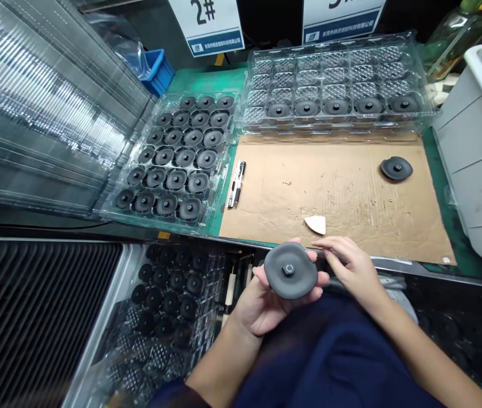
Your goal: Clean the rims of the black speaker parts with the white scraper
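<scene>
Lower centre of frame: left hand (266, 300) palm up, fingers curled round the rim of a dark grey disc (290, 270) with a small raised hub, clamped on it. Disc just below the near edge of the surface, over a dark blue lap.

Right of it: right hand (351, 266) loosely open, fingers apart and stretched leftward, fingertips just beside the disc's right edge, holding nothing; contact with the disc unclear.

Lower left: clear tray (168, 294) of similar dark discs under the surface edge, partly in shadow.

Mid frame: brown cardboard sheet (351, 198) on the green surface (440, 170). Small pale wedge-shaped scrap (316, 224) near the sheet's near edge, just above the hands. Two pens (236, 184) at the sheet's left edge. Single loose disc (396, 168) at the sheet's far right.

Left of the sheet: clear tray full of discs (176, 158), rows filled.

Upper centre to right: stacked clear tray (334, 79), only its near row filled with five discs.

Far right: white bin (478, 147). Upper left: stack of empty clear trays (41, 102), blue crate (158, 71) behind.
</scene>
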The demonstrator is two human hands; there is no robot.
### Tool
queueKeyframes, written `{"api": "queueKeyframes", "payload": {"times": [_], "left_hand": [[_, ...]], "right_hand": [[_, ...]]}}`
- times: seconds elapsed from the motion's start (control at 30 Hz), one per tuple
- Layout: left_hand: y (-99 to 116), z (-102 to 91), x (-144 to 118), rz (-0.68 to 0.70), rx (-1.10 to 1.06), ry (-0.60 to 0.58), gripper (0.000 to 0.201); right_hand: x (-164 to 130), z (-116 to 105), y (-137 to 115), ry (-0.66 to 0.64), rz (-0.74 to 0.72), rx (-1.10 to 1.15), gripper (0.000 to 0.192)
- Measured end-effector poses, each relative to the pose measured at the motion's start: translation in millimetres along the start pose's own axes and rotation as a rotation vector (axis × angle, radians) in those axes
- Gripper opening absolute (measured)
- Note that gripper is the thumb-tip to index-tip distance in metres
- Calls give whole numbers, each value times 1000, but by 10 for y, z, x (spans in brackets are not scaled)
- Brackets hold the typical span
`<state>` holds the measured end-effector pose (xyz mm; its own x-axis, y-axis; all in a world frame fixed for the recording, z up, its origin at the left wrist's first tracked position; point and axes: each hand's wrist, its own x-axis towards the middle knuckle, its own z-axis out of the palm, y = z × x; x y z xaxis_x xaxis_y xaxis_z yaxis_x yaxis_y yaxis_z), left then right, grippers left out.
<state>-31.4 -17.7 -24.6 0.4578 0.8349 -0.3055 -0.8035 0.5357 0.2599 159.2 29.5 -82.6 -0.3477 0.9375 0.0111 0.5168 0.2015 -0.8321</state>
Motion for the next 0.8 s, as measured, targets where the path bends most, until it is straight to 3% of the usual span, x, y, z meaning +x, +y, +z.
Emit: {"api": "queueKeyframes", "payload": {"times": [0.13, 0.23, 0.37, 0.47, 0.67, 0.8], "left_hand": [[-33, 5, -22, 11, 45, 29, 59], [-75, -34, -24, 169, 257, 111, 60], [-75, -176, 0, 634, 1003, 142, 66], [-33, -261, 19, 795, 1457, 112, 93], [-1, -269, 32, 807, 1601, 115, 104], [2, -247, 29, 779, 1549, 159, 102]], "right_hand": [[-40, 28, 14, -25, -2, 3, 23], [-65, 59, 38, -26, -2, 4, 22], [-74, 82, 61, -16, -6, 4, 22], [-74, 77, 55, -17, -14, 8, 22], [-76, 29, -18, 8, -16, 24, 21], [-89, -16, -126, 62, 5, 111, 19]]}}
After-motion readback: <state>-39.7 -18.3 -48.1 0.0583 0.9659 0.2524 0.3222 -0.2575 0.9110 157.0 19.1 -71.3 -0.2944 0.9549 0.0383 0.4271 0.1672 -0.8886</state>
